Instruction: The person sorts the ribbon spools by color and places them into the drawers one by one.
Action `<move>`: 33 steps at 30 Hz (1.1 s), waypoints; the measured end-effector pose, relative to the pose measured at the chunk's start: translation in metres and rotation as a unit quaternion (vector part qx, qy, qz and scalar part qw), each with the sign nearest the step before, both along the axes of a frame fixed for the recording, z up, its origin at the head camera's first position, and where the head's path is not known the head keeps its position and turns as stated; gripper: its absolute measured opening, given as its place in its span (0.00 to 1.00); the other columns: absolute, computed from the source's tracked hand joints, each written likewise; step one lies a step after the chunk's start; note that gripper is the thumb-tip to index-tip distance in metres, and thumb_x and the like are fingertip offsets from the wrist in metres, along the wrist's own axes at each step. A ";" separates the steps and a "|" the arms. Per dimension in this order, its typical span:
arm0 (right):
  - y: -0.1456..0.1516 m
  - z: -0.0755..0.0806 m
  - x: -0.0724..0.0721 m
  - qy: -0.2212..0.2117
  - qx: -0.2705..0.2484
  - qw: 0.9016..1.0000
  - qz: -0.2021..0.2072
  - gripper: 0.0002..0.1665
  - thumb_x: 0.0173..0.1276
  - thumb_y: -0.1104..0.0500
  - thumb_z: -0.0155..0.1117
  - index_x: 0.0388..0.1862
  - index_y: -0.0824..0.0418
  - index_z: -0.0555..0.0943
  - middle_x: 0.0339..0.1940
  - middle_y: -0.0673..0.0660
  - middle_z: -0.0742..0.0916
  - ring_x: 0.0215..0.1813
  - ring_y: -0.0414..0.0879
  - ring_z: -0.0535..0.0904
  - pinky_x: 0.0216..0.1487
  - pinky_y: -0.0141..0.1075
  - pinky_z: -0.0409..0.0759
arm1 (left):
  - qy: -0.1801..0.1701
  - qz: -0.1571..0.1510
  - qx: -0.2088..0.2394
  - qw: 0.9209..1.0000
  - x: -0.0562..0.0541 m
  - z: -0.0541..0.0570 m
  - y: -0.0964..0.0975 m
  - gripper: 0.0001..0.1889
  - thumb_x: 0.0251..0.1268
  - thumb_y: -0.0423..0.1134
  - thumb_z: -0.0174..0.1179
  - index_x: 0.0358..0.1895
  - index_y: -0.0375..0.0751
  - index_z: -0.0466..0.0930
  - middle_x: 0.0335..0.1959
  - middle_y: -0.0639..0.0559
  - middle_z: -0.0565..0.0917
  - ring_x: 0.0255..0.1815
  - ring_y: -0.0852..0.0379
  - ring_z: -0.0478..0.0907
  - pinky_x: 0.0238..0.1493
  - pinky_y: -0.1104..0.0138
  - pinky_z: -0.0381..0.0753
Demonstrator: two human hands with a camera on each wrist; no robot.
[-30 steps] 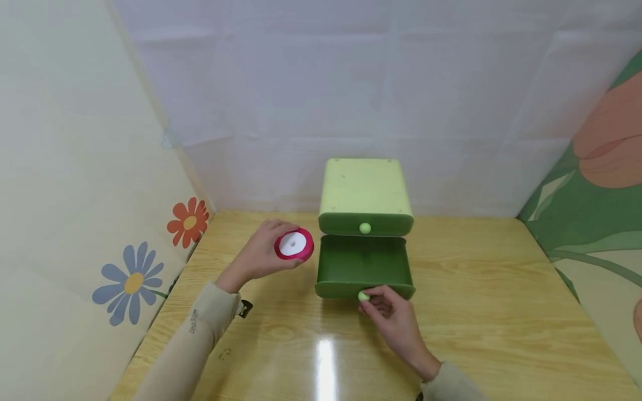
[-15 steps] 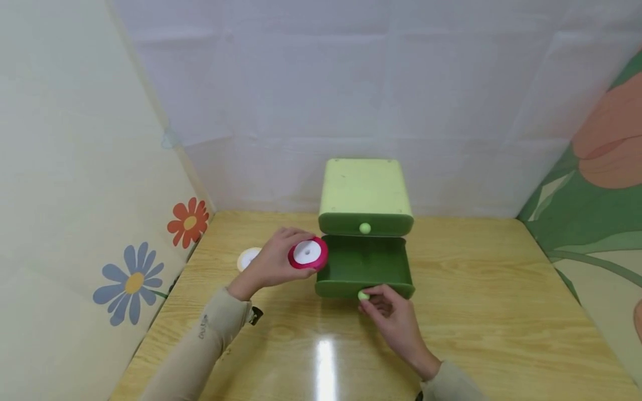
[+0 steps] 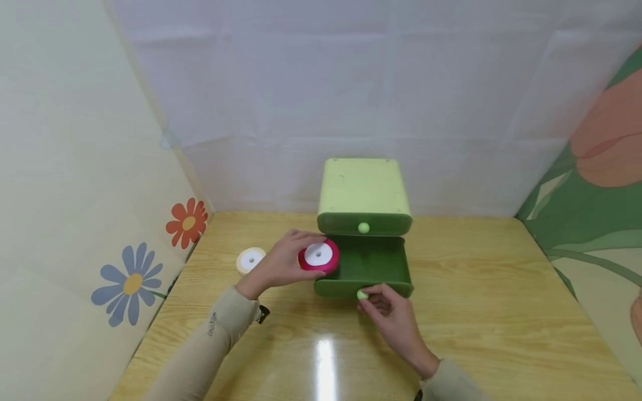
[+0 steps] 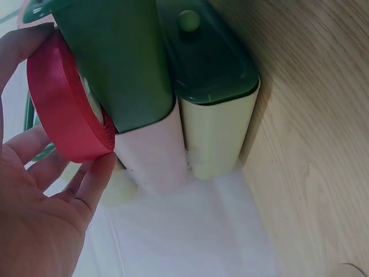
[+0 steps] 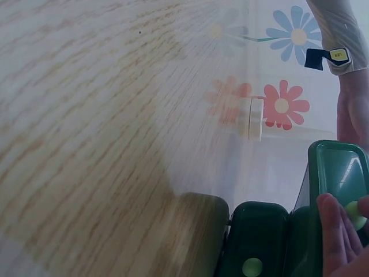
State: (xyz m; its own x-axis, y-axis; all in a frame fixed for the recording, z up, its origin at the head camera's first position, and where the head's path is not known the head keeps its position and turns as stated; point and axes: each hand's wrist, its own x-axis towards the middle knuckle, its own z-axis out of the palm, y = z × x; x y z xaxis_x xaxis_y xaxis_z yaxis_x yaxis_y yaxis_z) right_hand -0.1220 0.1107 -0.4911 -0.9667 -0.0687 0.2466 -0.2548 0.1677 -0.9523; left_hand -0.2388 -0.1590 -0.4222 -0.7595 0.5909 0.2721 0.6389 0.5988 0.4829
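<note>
**A red ribbon spool (image 3: 318,254) in the left hand (image 3: 281,264), over the left side of a pulled-out drawer (image 3: 333,289)**

We look down on a wood-grain tabletop (image 3: 501,278). A pale green cabinet (image 3: 363,184) stands near the middle of its back edge; its upper drawer (image 3: 338,224) is in, and the lower one is drawn out toward us. The person's left hand pinches the spool by its rim, fingers on the far side, thumb on the near. The right hand (image 3: 397,326) pinches the light green knob (image 3: 363,294) on the front of the lower drawer.

The relation that matters, as we judge it, is sideways: the drawer's hollow lies just to the right of the spool, its longer side running roughly level with the tabletop's back edge. The left hand is the nearer to that left wall. The spool's white face tips up toward us, and we cannot tell how high it sits above the rim.

Behind the left wrist, toward the tabletop's back left corner, a cream spool (image 3: 247,257) lies flat, well apart from the cabinet.
</note>
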 end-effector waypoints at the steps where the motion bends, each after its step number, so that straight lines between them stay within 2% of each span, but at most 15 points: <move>1: 0.000 0.000 0.000 0.000 -0.001 1.000 0.000 0.09 0.69 0.67 0.71 0.46 0.58 0.85 0.37 0.61 0.92 0.39 0.59 0.90 0.43 0.46 0.90 | 0.000 -0.004 0.001 1.000 0.001 0.001 0.001 0.38 0.52 0.54 0.79 0.68 0.46 0.80 0.67 0.49 0.81 0.65 0.50 0.74 0.58 0.54 0.83; 5: -0.001 0.000 0.000 -0.004 0.001 1.000 -0.004 0.09 0.69 0.67 0.71 0.45 0.58 0.85 0.36 0.57 0.92 0.38 0.56 0.91 0.43 0.45 0.91 | 0.008 -0.020 0.009 1.000 0.002 0.000 0.004 0.36 0.54 0.52 0.80 0.67 0.45 0.81 0.68 0.48 0.81 0.68 0.48 0.76 0.64 0.51 0.82; 10: -0.001 0.001 0.000 -0.015 0.010 1.000 -0.008 0.09 0.69 0.67 0.71 0.45 0.56 0.85 0.36 0.56 0.92 0.39 0.54 0.91 0.43 0.43 0.91 | 0.031 -0.038 0.027 0.998 0.002 -0.006 0.008 0.30 0.58 0.45 0.79 0.64 0.43 0.83 0.66 0.47 0.82 0.66 0.50 0.80 0.62 0.55 0.84; 16: -0.001 0.001 0.000 -0.028 0.010 1.000 -0.009 0.09 0.69 0.67 0.71 0.46 0.56 0.85 0.37 0.59 0.92 0.40 0.56 0.90 0.44 0.43 0.90 | 0.057 -0.032 0.030 0.997 0.001 -0.010 0.007 0.27 0.59 0.45 0.78 0.62 0.43 0.84 0.63 0.50 0.83 0.66 0.51 0.80 0.66 0.55 0.82; 23: 0.000 0.003 0.001 -0.030 0.011 0.999 -0.010 0.10 0.69 0.67 0.71 0.46 0.56 0.85 0.37 0.57 0.92 0.41 0.60 0.90 0.44 0.42 0.90 | 0.068 -0.032 0.037 0.996 0.000 -0.007 0.005 0.25 0.63 0.44 0.75 0.63 0.44 0.83 0.62 0.52 0.84 0.66 0.53 0.80 0.66 0.56 0.81; 26: 0.000 0.003 0.001 -0.027 0.010 1.000 -0.009 0.09 0.69 0.67 0.71 0.46 0.57 0.85 0.38 0.59 0.92 0.41 0.60 0.90 0.45 0.42 0.90 | 0.083 -0.036 0.044 0.995 -0.001 -0.006 0.004 0.24 0.65 0.42 0.74 0.63 0.45 0.83 0.62 0.52 0.84 0.65 0.53 0.81 0.65 0.56 0.82; 29: 0.000 0.003 0.001 -0.026 0.008 1.000 -0.008 0.09 0.69 0.67 0.71 0.46 0.57 0.85 0.38 0.61 0.92 0.41 0.60 0.90 0.45 0.44 0.90 | 0.117 -0.046 0.066 0.990 -0.003 -0.004 0.003 0.21 0.66 0.40 0.72 0.62 0.46 0.84 0.59 0.53 0.85 0.63 0.54 0.82 0.63 0.57 0.83; 33: 0.000 0.003 0.001 -0.015 0.007 1.000 -0.004 0.09 0.69 0.67 0.71 0.46 0.57 0.85 0.38 0.61 0.92 0.40 0.60 0.90 0.45 0.46 0.90 | 0.192 -0.047 0.113 0.974 -0.009 0.002 0.002 0.21 0.65 0.35 0.72 0.61 0.45 0.84 0.57 0.51 0.85 0.60 0.52 0.82 0.60 0.56 0.85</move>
